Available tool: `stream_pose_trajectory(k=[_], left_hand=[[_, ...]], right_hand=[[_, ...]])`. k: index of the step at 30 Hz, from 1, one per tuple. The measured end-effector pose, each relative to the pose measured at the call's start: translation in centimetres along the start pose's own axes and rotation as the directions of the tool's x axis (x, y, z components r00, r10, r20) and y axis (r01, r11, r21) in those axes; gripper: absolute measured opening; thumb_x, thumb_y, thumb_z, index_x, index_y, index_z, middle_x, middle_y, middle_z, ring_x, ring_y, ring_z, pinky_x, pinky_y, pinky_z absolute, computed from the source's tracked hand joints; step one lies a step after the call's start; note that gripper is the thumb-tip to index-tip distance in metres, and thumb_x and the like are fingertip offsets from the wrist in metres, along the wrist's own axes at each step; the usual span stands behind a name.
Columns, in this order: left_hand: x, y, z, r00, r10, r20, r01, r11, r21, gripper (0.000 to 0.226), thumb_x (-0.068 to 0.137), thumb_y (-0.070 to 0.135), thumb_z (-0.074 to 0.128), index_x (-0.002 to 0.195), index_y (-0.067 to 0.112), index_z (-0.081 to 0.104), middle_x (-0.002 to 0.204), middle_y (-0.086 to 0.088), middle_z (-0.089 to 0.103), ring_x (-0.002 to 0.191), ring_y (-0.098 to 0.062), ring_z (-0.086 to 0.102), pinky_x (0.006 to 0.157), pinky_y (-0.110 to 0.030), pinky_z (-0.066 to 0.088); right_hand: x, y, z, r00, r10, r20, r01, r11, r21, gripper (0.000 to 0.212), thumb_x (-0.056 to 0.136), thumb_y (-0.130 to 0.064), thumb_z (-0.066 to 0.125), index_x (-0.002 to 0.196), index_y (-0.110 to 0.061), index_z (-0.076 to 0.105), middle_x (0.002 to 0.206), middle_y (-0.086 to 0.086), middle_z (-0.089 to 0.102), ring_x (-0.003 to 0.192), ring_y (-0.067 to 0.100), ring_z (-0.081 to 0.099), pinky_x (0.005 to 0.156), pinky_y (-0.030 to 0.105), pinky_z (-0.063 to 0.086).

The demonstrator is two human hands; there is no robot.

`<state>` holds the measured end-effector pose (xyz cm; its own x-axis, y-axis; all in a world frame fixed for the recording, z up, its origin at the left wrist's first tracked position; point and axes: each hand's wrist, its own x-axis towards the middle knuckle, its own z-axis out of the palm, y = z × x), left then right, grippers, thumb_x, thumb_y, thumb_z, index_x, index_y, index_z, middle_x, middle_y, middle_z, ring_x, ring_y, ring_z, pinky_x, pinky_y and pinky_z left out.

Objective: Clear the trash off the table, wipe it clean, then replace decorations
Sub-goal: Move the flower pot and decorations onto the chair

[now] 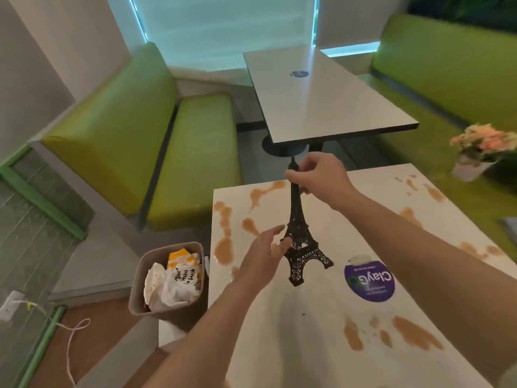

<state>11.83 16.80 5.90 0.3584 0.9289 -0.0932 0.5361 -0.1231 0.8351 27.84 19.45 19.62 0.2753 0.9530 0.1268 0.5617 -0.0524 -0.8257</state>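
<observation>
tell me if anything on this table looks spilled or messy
Yes. Brown liquid stains blotch the white table along its left edge, far side and near right corner. The right hand pinches the Eiffel Tower model by its spire amid them.

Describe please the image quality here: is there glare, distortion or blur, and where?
Head view: wide-angle distortion bends the green bench and the edges of the near table; a bright glare streak runs down the far table; the window blind glows cyan and washed out; the flower pot near the right edge looks soft; the tower model, pinched by the right hand, stays fairly sharp.
</observation>
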Motion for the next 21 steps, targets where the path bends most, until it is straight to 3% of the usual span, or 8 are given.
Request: stream_pose_trajectory(k=[3, 7, 13, 16, 18, 21], left_hand=[[-1.8, 3.0, 2.2, 0.997, 0.036, 0.074, -0.025, 0.99, -0.142, 0.025, 0.093, 0.054, 0.053, 0.116, 0.042, 0.056, 0.115, 0.023, 0.063, 0.111, 0.005, 0.056, 0.102, -0.034, 0.044], [-3.8, 8.1, 7.0, 0.989, 0.045, 0.138, -0.013, 0.975, -0.221, 0.05, 0.073, 0.064, 0.07, 0.115, 0.04, 0.055, 0.1, 0.021, 0.07, 0.093, 0.0, 0.066, 0.089, -0.035, 0.054], [-5.3, 15.1, 14.2, 0.989, 0.058, 0.138, -0.018, 0.96, -0.278, 0.03, 0.084, 0.048, 0.07, 0.11, 0.035, 0.06, 0.094, 0.014, 0.072, 0.084, -0.004, 0.07, 0.085, -0.034, 0.057], [-6.3, 19.4, 18.6, 0.987, 0.06, 0.147, -0.007, 0.941, -0.337, 0.025, 0.089, 0.044, 0.065, 0.11, 0.032, 0.058, 0.095, 0.01, 0.071, 0.079, -0.002, 0.069, 0.073, -0.019, 0.053], [-6.7, 22.0, 21.4, 0.99, 0.06, 0.13, -0.008, 0.928, -0.373, 0.029, 0.092, 0.044, 0.061, 0.116, 0.03, 0.054, 0.097, 0.01, 0.069, 0.078, -0.001, 0.068, 0.062, -0.011, 0.047], [-7.1, 25.8, 25.8, 0.988, 0.092, 0.128, -0.035, 0.921, -0.388, 0.028, 0.095, 0.041, 0.058, 0.12, 0.029, 0.049, 0.1, 0.007, 0.068, 0.083, -0.005, 0.068, 0.062, -0.012, 0.046]], right_hand=[[-1.1, 1.1, -3.9, 0.999, 0.027, -0.022, -0.026, 0.999, 0.04, 0.021, 0.083, -0.028, 0.074, 0.085, -0.011, 0.062, 0.076, 0.002, 0.065, 0.056, 0.008, 0.064, 0.054, 0.017, 0.05], [-3.3, 3.3, -9.6, 0.99, 0.075, -0.12, -0.071, 0.997, 0.038, 0.026, 0.083, -0.028, 0.073, 0.089, -0.006, 0.06, 0.074, 0.001, 0.063, 0.048, 0.008, 0.063, 0.044, 0.013, 0.047], [-7.3, 7.3, -19.1, 0.982, 0.129, -0.141, -0.094, 0.969, 0.229, 0.028, 0.083, -0.038, 0.075, 0.09, -0.014, 0.063, 0.082, 0.003, 0.069, 0.063, 0.017, 0.069, 0.059, 0.026, 0.056], [-10.4, 10.9, -24.4, 0.984, 0.139, -0.111, -0.103, 0.954, 0.282, 0.025, 0.094, -0.04, 0.06, 0.101, -0.017, 0.069, 0.093, 0.001, 0.072, 0.08, 0.019, 0.07, 0.075, 0.036, 0.057], [-12.3, 14.3, -26.8, 0.976, 0.207, -0.074, -0.18, 0.947, 0.265, 0.029, 0.098, -0.038, 0.051, 0.109, -0.018, 0.069, 0.102, 0.0, 0.07, 0.091, 0.021, 0.065, 0.079, 0.035, 0.054], [-15.2, 19.4, -29.8, 0.931, 0.358, 0.068, -0.364, 0.901, 0.234, 0.033, 0.099, -0.04, 0.048, 0.118, -0.018, 0.064, 0.117, 0.001, 0.066, 0.102, 0.02, 0.061, 0.088, 0.037, 0.05]])
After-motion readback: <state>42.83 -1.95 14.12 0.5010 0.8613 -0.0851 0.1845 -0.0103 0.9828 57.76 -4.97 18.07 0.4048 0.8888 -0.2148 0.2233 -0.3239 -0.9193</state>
